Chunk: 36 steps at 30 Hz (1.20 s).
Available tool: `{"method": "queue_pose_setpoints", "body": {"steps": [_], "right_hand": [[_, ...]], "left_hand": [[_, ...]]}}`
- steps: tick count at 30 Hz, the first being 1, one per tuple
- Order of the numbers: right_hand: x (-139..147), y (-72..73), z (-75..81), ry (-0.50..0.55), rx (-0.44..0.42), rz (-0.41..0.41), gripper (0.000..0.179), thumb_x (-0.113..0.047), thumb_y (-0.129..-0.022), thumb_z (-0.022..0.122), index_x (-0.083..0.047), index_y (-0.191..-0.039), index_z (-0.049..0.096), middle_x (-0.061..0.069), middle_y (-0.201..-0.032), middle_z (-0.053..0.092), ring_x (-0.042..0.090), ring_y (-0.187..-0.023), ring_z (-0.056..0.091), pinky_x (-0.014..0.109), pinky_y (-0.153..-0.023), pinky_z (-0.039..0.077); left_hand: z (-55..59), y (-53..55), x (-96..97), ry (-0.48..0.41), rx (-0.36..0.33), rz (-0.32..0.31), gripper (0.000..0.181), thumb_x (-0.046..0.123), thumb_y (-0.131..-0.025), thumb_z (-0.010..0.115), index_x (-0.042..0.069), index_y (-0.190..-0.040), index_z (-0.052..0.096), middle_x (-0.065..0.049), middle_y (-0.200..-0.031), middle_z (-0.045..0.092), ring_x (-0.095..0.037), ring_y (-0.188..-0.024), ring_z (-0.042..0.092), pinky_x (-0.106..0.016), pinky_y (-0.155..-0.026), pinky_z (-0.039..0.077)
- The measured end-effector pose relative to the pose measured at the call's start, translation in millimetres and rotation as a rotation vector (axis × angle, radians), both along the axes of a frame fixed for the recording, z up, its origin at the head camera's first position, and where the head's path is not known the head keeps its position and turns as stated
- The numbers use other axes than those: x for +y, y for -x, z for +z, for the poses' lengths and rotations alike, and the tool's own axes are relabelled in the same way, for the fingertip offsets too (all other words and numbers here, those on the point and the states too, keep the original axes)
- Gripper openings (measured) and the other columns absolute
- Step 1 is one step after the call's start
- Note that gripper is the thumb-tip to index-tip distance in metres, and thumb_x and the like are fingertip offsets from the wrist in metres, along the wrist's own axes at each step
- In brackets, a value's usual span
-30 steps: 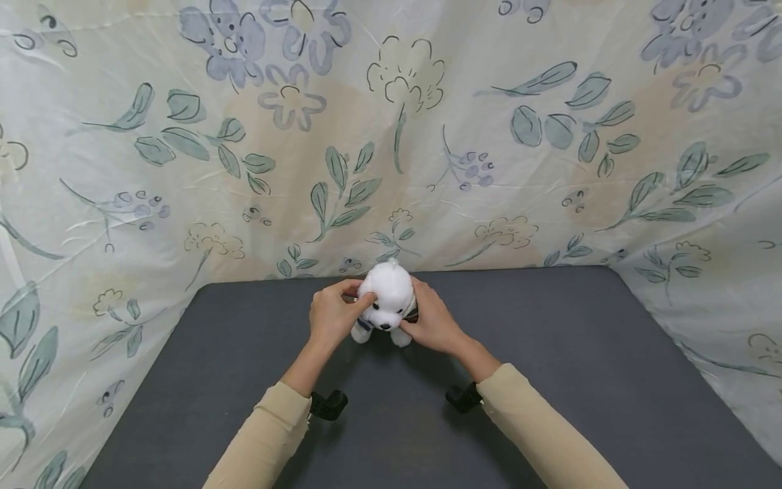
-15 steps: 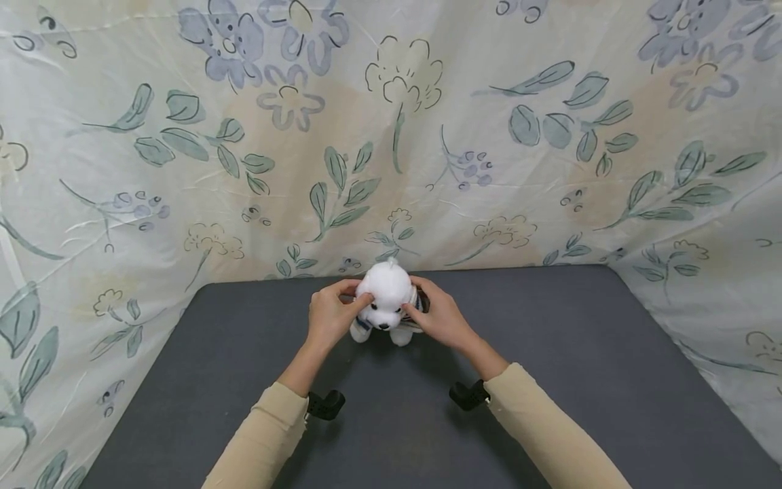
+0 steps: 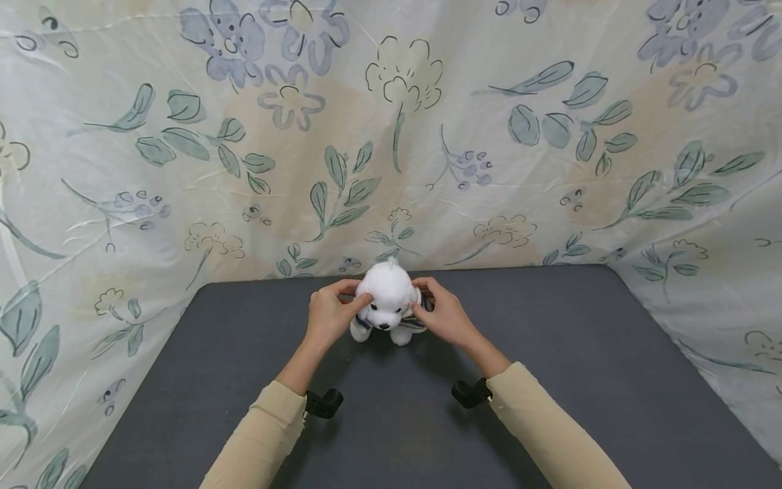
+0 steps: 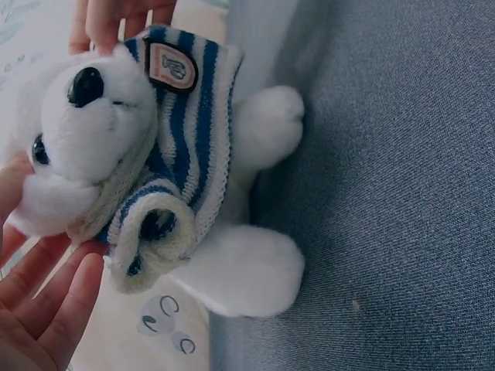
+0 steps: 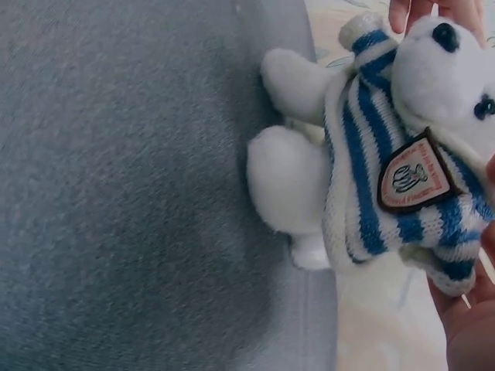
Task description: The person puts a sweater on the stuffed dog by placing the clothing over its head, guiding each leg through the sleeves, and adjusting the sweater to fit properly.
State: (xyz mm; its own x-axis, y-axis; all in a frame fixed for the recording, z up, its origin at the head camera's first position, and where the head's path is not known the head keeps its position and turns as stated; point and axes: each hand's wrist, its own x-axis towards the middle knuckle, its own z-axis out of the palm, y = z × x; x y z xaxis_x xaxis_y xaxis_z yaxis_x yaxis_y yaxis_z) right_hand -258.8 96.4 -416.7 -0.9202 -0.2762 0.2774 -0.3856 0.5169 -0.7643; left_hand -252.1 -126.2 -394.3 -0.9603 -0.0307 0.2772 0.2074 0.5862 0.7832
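Note:
A white plush dog [image 3: 383,282] stands upright at the table's far side, facing me. It wears a blue and white striped knit sweater [image 4: 182,135] with a shield-shaped badge [image 5: 416,176] on the front. My left hand [image 3: 328,316] holds the head from one side, thumb on the cheek beside the eye and fingers behind the floppy ear. On the opposite side, my right hand [image 3: 451,320] grips head and sweater, its thumb against the cheek and its fingers behind. The white legs [image 4: 244,270] rest on the tabletop. The dog's back is hidden.
The dark grey table [image 3: 391,435] has rounded far corners. Right behind the dog hangs a floral curtain [image 3: 427,136], which also wraps both sides. Black wrist cameras [image 3: 325,404] sit below the beige sleeves [image 3: 259,435].
My right hand has shifted right and its thumb has risen from beneath the muzzle to the cheek, so more striped sweater shows. The left hand and the dog have barely moved.

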Motion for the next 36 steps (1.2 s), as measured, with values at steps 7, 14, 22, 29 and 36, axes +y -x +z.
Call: {"method": "queue_pose_setpoints", "body": {"steps": [7,14,22,29,36], "right_hand": [[4,1.4,-12.0,-0.033,0.023,0.007,0.041,-0.015,-0.090,0.057,-0.011,-0.129,0.046,0.006,-0.129,0.051,0.022,-0.116,0.052,0.040,-0.096,0.042],[4,2.6,-24.5,-0.107,0.102,0.043,0.043,-0.014,-0.090,0.057,-0.008,-0.132,0.046,0.008,-0.124,0.055,0.023,-0.111,0.054,0.041,-0.088,0.046],[6,1.5,-25.9,-0.158,0.100,0.085,0.051,-0.016,-0.089,0.060,-0.008,-0.136,0.042,0.010,-0.127,0.052,0.023,-0.111,0.053,0.041,-0.087,0.045],[12,1.0,-12.1,-0.179,0.136,0.133,0.055,-0.017,-0.087,0.063,-0.008,-0.136,0.041,0.012,-0.129,0.047,0.026,-0.111,0.049,0.041,-0.086,0.043],[7,1.0,6.1,-0.114,0.136,0.155,0.068,-0.023,-0.085,0.066,-0.013,-0.142,0.032,0.009,-0.133,0.043,0.024,-0.121,0.043,0.044,-0.096,0.040]], "left_hand": [[0.1,0.9,-0.8,-0.002,-0.009,-0.009,0.032,0.032,-0.078,0.074,0.017,-0.106,0.070,-0.004,-0.093,0.070,-0.021,-0.080,0.068,-0.031,-0.064,0.054],[0.5,0.4,-1.1,-0.001,0.001,0.004,0.031,0.032,-0.077,0.074,0.017,-0.104,0.070,-0.005,-0.091,0.070,-0.021,-0.079,0.068,-0.032,-0.063,0.054],[-0.7,1.0,-1.3,-0.010,0.007,0.007,0.031,0.031,-0.077,0.074,0.016,-0.104,0.070,-0.005,-0.091,0.070,-0.023,-0.078,0.068,-0.033,-0.062,0.054],[-0.4,0.7,-1.7,-0.020,-0.009,0.000,0.032,0.031,-0.078,0.074,0.016,-0.105,0.070,-0.006,-0.092,0.070,-0.024,-0.080,0.068,-0.033,-0.063,0.054],[0.0,0.8,-1.4,-0.016,-0.021,0.007,0.030,0.033,-0.078,0.074,0.017,-0.104,0.070,-0.005,-0.092,0.069,-0.021,-0.078,0.068,-0.033,-0.063,0.054]]}}
